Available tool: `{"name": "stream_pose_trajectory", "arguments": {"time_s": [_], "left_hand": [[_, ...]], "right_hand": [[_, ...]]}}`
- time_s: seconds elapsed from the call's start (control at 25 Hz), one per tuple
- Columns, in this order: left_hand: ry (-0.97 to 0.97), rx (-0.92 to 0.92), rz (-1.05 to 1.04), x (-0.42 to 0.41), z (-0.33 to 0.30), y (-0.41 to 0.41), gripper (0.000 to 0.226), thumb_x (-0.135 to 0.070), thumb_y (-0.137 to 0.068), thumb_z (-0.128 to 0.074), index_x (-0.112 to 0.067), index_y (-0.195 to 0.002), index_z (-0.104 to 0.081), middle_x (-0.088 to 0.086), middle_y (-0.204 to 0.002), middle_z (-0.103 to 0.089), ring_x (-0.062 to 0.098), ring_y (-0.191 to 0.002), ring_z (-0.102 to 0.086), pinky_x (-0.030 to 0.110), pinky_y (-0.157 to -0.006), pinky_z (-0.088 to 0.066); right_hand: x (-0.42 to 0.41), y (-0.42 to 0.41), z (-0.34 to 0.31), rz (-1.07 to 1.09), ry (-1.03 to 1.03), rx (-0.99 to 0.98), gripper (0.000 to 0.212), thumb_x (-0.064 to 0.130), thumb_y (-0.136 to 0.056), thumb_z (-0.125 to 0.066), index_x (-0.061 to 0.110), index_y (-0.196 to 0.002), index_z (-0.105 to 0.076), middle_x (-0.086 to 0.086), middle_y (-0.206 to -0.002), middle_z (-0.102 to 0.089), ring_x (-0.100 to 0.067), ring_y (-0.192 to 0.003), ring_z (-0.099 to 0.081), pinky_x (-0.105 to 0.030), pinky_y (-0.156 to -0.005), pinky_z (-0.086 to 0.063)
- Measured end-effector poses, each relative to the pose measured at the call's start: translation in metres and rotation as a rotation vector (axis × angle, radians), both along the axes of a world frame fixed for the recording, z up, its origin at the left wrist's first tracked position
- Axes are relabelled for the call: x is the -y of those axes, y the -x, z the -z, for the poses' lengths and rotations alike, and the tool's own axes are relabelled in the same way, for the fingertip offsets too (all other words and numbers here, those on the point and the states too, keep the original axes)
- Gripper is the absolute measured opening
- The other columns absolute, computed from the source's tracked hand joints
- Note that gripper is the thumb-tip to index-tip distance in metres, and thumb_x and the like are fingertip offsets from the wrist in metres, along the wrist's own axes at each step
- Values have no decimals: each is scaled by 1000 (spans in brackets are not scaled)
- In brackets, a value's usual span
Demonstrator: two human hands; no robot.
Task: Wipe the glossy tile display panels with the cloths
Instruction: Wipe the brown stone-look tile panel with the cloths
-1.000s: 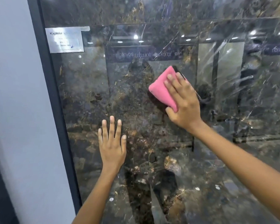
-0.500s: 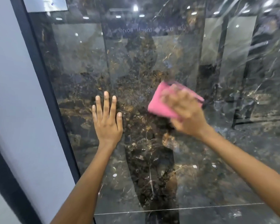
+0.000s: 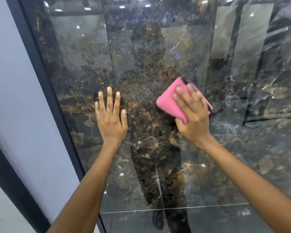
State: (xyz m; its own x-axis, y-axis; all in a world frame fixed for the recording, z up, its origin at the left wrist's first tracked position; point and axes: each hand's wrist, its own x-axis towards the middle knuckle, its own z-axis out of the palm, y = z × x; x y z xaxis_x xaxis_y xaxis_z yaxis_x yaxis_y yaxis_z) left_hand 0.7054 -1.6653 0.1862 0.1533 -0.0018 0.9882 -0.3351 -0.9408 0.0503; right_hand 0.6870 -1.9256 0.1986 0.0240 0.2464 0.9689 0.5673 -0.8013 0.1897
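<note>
A dark glossy marble-look tile panel stands upright in front of me and mirrors the showroom lights. My right hand presses a folded pink cloth against the panel's middle. Its fingers lie spread over the cloth and the thumb tucks round the cloth's lower edge. My left hand rests flat on the panel to the left of the cloth, fingers straight and pointing up, holding nothing.
A black metal frame borders the panel on the left, with a pale grey wall beyond it. A thin horizontal joint crosses the panel low down. The panel continues to the right.
My right hand swept the pink cloth down the panel to about the level of my left hand. My view tilted down, so the label at top left left the frame.
</note>
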Motion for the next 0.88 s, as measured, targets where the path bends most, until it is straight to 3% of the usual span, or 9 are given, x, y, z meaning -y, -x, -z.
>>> {"name": "stream_pose_trajectory", "arguments": {"time_s": [0.12, 0.28, 0.32, 0.4, 0.52, 0.6, 0.72, 0.8, 0.88], "left_hand": [[0, -6, 2, 2, -7, 2, 50, -27, -102, -35, -13, -150, -30, 16, -156, -30, 23, -149, -6, 43, -122, -6], [68, -84, 30, -11, 17, 14, 49, -26, -102, -35, -15, -149, -32, 11, -159, -26, 17, -150, 0, 41, -122, 0], [133, -130, 1, -21, 39, 18, 49, -27, -102, -34, -16, -150, -31, 8, -160, -22, 16, -150, 2, 42, -122, 2], [188, -216, -84, -41, 85, 24, 53, -29, -102, -30, -16, -153, -22, 0, -164, -8, 15, -150, 8, 46, -121, 2], [108, -217, -145, -55, 118, 15, 55, -36, -105, -17, -25, -157, -3, -10, -163, 10, 16, -150, 12, 44, -120, 6], [92, -164, -135, -56, 120, 6, 54, -39, -105, -13, -28, -157, -2, -10, -164, 8, 18, -151, 9, 42, -121, 6], [90, -111, -108, -59, 122, 3, 53, -39, -106, -13, -28, -157, -5, -9, -164, 3, 19, -151, 4, 44, -121, 2], [100, -100, -71, -59, 126, 5, 53, -39, -106, -14, -28, -157, -5, -9, -164, 3, 19, -151, 4, 45, -121, 1], [93, -97, -68, -57, 126, 5, 54, -41, -105, -15, -28, -157, -5, -9, -164, 4, 20, -151, 4, 45, -121, 1]], "right_hand": [[-21, -3, 48, 74, 29, -4, 80, 11, -80, -60, 13, -152, -24, -3, -158, -23, -23, -149, -13, -45, -121, -11], [-21, 15, 158, 133, 921, -96, 87, 15, -72, -73, 14, -147, -30, -1, -153, -37, -21, -141, -31, -42, -122, -14], [-17, 13, 145, 69, 909, -118, 84, 11, -71, -73, 15, -145, -34, -1, -151, -41, -23, -140, -36, -46, -119, -23], [-22, 4, 82, -25, 571, -96, 72, 2, -74, -70, 13, -140, -44, -9, -142, -52, -33, -130, -49, -55, -101, -43], [-45, -4, -13, -14, 59, 17, 54, -2, -81, -60, 5, -134, -55, -17, -138, -54, -29, -137, -35, -50, -116, -22], [-80, -7, -4, 22, 28, 82, 57, -3, -81, -58, 4, -137, -51, -18, -144, -49, -27, -140, -29, -44, -121, -7], [-110, 0, 122, 18, 600, -6, 75, 0, -75, -63, 7, -146, -39, -11, -156, -30, -26, -149, -10, -42, -122, 0], [-90, 11, 178, 73, 1000, -87, 78, 8, -70, -70, 9, -143, -46, -6, -153, -38, -26, -150, -10, -44, -122, 2], [-68, 14, 162, 10, 1006, -76, 76, 3, -70, -68, 11, -142, -46, -3, -149, -44, -23, -144, -27, -43, -121, -16]]}}
